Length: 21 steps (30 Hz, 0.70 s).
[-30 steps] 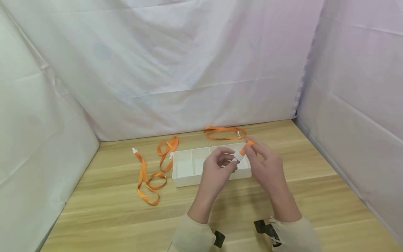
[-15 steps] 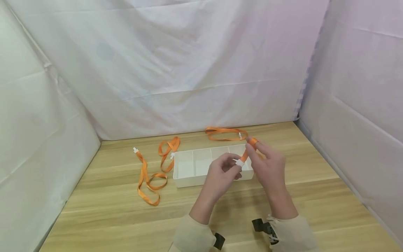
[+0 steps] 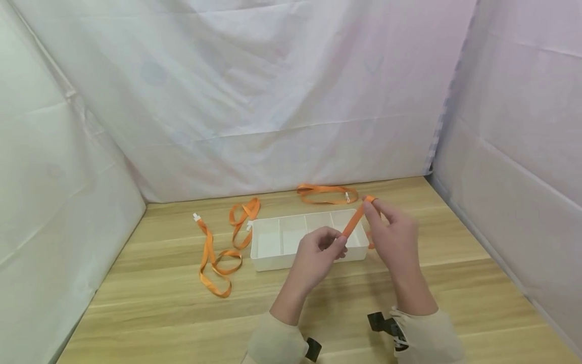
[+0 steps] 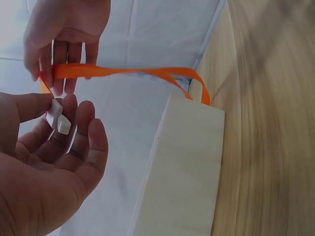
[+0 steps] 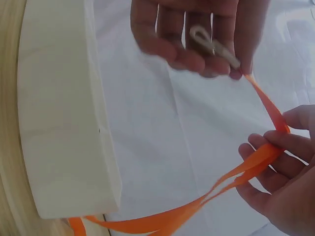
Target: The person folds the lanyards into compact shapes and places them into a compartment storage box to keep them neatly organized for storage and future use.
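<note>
From the head view, the person has an orange lanyard (image 3: 353,221) stretched between both hands just above the white divided tray (image 3: 273,261), which sits near the middle of the wooden table (image 3: 159,313). The left hand (image 3: 318,255) pinches the clip end low down while the right hand (image 3: 395,237) holds the strap looped over its fingertips higher up, so the strap runs taut on a slant, probably to keep it straight and untwisted. Two more lanyards (image 3: 218,253) lie loose toward the table's far left, and a third (image 3: 325,193) sits along the far edge behind the tray. In the left wrist view, the left hand (image 4: 49,162) grips the white plastic clip (image 4: 56,118) between thumb and fingers, with the strap (image 4: 133,73) running across to the right hand (image 4: 64,34). The right wrist view shows the right hand's fingers (image 5: 268,152) curled round the doubled strap (image 5: 236,177), and the clip (image 5: 214,45) caught in the left hand (image 5: 197,34).
</note>
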Each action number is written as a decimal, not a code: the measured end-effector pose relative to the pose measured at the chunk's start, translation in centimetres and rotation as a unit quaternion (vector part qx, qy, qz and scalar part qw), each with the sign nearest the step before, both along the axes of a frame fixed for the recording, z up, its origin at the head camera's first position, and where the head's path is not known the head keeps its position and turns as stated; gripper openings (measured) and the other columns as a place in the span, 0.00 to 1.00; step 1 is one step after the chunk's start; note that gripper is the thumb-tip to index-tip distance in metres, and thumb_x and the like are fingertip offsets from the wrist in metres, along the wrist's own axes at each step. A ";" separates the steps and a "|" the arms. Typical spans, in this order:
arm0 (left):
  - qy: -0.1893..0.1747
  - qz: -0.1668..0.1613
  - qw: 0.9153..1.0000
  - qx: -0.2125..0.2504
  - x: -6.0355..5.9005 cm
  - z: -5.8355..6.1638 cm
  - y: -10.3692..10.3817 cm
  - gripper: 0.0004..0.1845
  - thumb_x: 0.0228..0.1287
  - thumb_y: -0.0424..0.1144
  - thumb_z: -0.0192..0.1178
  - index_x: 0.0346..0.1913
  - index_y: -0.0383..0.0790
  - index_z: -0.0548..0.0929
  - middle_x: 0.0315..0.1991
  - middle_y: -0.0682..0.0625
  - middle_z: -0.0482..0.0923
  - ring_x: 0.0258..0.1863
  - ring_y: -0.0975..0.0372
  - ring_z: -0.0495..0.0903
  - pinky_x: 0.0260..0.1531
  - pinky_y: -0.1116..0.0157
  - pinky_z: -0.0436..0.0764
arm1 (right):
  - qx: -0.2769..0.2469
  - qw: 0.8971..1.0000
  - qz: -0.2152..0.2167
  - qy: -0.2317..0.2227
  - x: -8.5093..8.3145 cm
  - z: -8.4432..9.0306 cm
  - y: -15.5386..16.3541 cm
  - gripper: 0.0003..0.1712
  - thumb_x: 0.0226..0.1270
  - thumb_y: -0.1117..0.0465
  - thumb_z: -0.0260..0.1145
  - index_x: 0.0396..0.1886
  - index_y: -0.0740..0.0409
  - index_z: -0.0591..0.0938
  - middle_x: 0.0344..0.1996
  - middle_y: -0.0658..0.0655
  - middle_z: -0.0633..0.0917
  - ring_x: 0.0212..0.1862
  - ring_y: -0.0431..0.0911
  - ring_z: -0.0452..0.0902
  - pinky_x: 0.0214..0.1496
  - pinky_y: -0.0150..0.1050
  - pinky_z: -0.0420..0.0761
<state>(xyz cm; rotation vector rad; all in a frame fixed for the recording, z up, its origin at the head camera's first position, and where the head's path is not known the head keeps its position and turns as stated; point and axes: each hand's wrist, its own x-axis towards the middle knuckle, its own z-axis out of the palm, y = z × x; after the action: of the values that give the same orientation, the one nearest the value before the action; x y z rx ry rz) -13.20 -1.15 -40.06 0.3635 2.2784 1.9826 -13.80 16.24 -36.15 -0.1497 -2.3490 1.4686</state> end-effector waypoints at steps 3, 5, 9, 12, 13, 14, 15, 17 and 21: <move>0.003 -0.002 1.000 -0.004 0.0 -0.3 -0.5 0.11 0.78 0.43 0.64 0.46 0.37 0.88 0.38 0.41 0.89 0.37 0.60 0.89 0.45 0.63 0.90 | 0.004 1.000 -0.020 0.012 -0.1 -0.2 0.2 0.25 0.80 0.45 0.64 0.60 0.59 0.89 0.61 0.62 0.88 0.53 0.53 0.89 0.52 0.48 0.87; 0.006 -0.001 1.000 -0.005 0.0 -0.5 -0.9 0.11 0.78 0.43 0.64 0.47 0.37 0.88 0.38 0.40 0.89 0.37 0.59 0.89 0.44 0.64 0.89 | -0.005 0.999 -0.026 0.022 -0.1 -0.3 0.3 0.25 0.81 0.46 0.63 0.61 0.60 0.88 0.64 0.63 0.87 0.71 0.56 0.80 0.70 0.57 0.80; 0.008 0.004 1.000 -0.005 0.0 -0.6 -1.7 0.10 0.78 0.42 0.64 0.47 0.38 0.88 0.38 0.40 0.88 0.37 0.55 0.90 0.44 0.64 0.89 | -0.015 0.998 -0.032 0.043 0.0 -0.6 0.5 0.26 0.82 0.47 0.60 0.61 0.62 0.88 0.64 0.65 0.86 0.73 0.60 0.78 0.77 0.62 0.74; 0.005 0.005 1.000 -0.003 0.0 -0.7 -2.2 0.10 0.77 0.42 0.64 0.47 0.38 0.88 0.37 0.42 0.88 0.38 0.52 0.90 0.45 0.61 0.90 | -0.008 0.997 -0.028 0.071 0.0 -0.6 0.4 0.24 0.83 0.50 0.60 0.60 0.64 0.88 0.62 0.65 0.87 0.72 0.60 0.79 0.76 0.61 0.75; 0.003 0.003 1.000 -0.002 0.1 -0.7 -2.3 0.10 0.77 0.42 0.64 0.47 0.38 0.88 0.37 0.42 0.88 0.39 0.49 0.90 0.46 0.59 0.90 | -0.006 0.996 -0.026 0.086 0.0 -0.8 0.3 0.23 0.83 0.51 0.60 0.59 0.65 0.88 0.61 0.66 0.87 0.71 0.59 0.81 0.76 0.54 0.77; 0.000 0.002 1.000 -0.002 0.1 -0.7 -2.4 0.10 0.77 0.42 0.65 0.47 0.38 0.88 0.38 0.42 0.88 0.39 0.50 0.90 0.47 0.58 0.90 | -0.004 0.995 -0.022 0.099 0.0 -0.8 0.2 0.22 0.82 0.53 0.61 0.59 0.65 0.88 0.61 0.66 0.88 0.70 0.58 0.81 0.76 0.46 0.78; -0.002 0.000 1.000 -0.003 0.1 -0.8 -2.5 0.10 0.77 0.42 0.65 0.47 0.38 0.88 0.38 0.42 0.88 0.39 0.50 0.90 0.47 0.58 0.90 | 0.000 0.994 -0.020 0.112 0.0 -0.9 0.0 0.21 0.82 0.55 0.61 0.59 0.65 0.88 0.60 0.66 0.88 0.69 0.57 0.82 0.75 0.38 0.78; -0.007 -0.007 1.000 -0.010 0.1 -0.9 -2.7 0.09 0.77 0.42 0.65 0.47 0.38 0.87 0.38 0.42 0.89 0.39 0.54 0.89 0.47 0.58 0.89 | 0.003 0.991 -0.011 0.135 0.0 -0.9 -0.4 0.19 0.81 0.57 0.62 0.58 0.65 0.88 0.58 0.65 0.89 0.67 0.56 0.84 0.69 0.24 0.76; -0.021 -0.036 0.999 -0.028 0.2 -1.0 -3.2 0.06 0.75 0.40 0.66 0.46 0.42 0.87 0.40 0.44 0.91 0.41 0.58 0.89 0.47 0.60 0.85 | 0.002 0.987 0.021 0.159 0.2 -0.7 -1.0 0.16 0.81 0.60 0.63 0.58 0.62 0.89 0.58 0.62 0.90 0.64 0.48 0.84 0.63 0.15 0.72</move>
<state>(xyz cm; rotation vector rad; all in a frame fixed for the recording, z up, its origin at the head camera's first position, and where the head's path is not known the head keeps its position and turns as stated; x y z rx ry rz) -12.98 -4.35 -41.05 0.3904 2.2578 1.8697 -13.58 15.23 -36.84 0.1268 -2.1088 1.3904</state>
